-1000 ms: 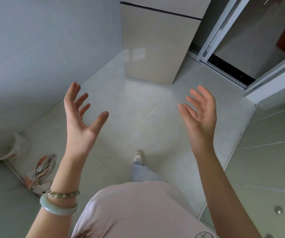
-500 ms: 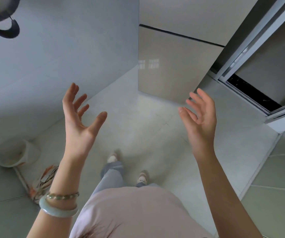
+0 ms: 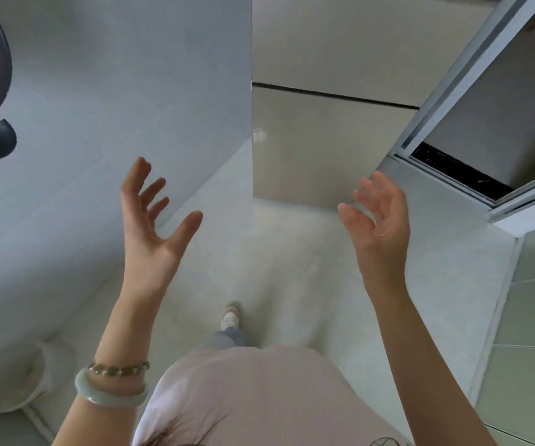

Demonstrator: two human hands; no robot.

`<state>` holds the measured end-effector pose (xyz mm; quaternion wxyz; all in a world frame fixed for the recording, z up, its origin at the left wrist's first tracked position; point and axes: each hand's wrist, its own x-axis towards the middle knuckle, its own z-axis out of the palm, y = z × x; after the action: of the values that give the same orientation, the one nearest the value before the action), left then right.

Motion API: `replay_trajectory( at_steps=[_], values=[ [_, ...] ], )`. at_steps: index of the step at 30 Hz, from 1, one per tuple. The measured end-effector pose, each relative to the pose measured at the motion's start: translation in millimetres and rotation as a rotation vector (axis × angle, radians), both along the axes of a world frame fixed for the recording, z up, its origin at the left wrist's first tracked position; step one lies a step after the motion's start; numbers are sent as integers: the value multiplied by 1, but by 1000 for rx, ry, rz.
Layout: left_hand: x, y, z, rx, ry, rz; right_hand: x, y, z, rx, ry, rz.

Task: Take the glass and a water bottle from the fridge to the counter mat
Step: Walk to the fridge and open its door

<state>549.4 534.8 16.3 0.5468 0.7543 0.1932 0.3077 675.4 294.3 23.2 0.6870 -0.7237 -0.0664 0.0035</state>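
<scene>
Since 0.5 s ago, 1 shoe shows at lower centre where 2 did. Left hand and right hand are raised mid-frame, well apart, fingers spread, grasping nothing. Beige fridge stands shut at upper centre. Glass and water bottle not visible. Bracelets sit on left wrist.

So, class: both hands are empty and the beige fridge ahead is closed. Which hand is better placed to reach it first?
Right, probably. The right hand overlaps the fridge door's lower corner; the left hand is raised before the grey wall.
</scene>
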Motion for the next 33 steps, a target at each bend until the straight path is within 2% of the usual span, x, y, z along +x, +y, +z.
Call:
replay_trajectory(
  at_steps=[7,15,33],
  values=[
    [30,79,4,-10,28,-101,12,74,12,11,-2,-72],
    [71,116,-3,-40,39,-135,44,112,19,-21,-10,-103],
    [240,161,3,3,-1,-89,208,159,10,7,-23,-61]
  ],
)
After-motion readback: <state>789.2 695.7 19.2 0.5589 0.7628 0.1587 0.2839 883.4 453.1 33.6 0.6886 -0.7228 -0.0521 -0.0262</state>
